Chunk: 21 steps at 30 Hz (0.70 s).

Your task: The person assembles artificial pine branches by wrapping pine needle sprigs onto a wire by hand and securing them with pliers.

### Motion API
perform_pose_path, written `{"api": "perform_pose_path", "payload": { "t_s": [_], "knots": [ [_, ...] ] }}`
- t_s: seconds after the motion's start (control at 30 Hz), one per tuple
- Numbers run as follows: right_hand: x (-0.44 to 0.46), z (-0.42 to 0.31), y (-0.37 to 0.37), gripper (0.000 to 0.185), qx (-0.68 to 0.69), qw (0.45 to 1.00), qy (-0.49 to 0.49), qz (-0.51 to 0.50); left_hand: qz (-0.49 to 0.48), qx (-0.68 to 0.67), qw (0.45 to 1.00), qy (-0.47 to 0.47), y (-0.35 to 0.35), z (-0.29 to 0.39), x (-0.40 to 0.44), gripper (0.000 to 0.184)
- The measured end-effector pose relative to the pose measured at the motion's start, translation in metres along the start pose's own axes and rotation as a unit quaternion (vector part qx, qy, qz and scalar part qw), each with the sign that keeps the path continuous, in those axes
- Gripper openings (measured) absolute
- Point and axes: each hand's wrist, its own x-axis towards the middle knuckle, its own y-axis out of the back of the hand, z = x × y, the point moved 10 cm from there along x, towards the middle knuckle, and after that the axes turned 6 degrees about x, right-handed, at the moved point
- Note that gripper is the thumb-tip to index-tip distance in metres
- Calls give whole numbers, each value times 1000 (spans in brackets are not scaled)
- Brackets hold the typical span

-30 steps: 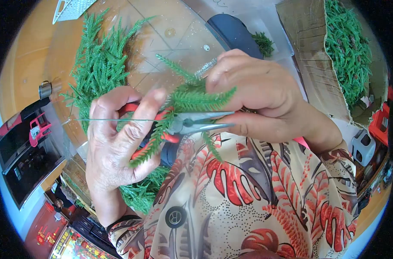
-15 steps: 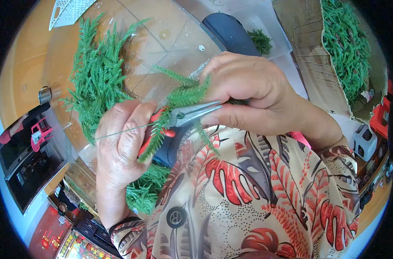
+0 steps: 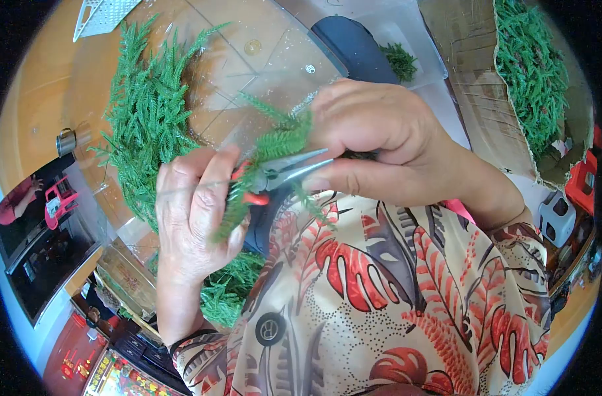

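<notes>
Wrapped round red-handled pliers (image 3: 289, 167), my left hand (image 3: 198, 201) is closed at the centre-left, the metal jaws pointing right and slightly apart. A green artificial sprig (image 3: 281, 140) lies over the pliers, between both hands. My right hand (image 3: 380, 135) is closed in a pinch at the sprig's right side, its thumb beside the jaw tips; the part pinched is hidden behind its fingers. A thin wire, blurred, runs left across my left hand.
Green sprigs (image 3: 145, 112) lie piled on the table (image 3: 248, 72). More greenery fills a cardboard box (image 3: 476, 86) at right. A clear bin (image 3: 416, 39) holds a small sprig. A white basket (image 3: 106, 14) and metal cup (image 3: 66, 142) are at left.
My left hand has shifted slightly right with the pliers, whose jaws now tilt up to the right. The sprig has turned, and its right-hand tip no longer stretches over my right fingers.
</notes>
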Motion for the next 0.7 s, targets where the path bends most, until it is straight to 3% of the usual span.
{"api": "perform_pose_path", "payload": {
  "t_s": [0.1, 0.2, 0.6, 0.7],
  "knots": [
    [3, -2, -3, 16, -16, 1000, 9, -21, -60, 32, 998, 5, 3, 0, 8, 59],
    [3, 3, -5, 17, -5, 1000, -12, -27, -60, -13, 998, -3, 1, -1, 5, 61],
    [3, 12, -2, 13, -23, 999, -21, 21, 10, 24, 998, 61, -19, -10, -17, 45],
    [6, 10, 0, 11, -40, 999, -19, 15, 20, -30, 995, 93, -20, -14, -19, 41]
  ]
}}
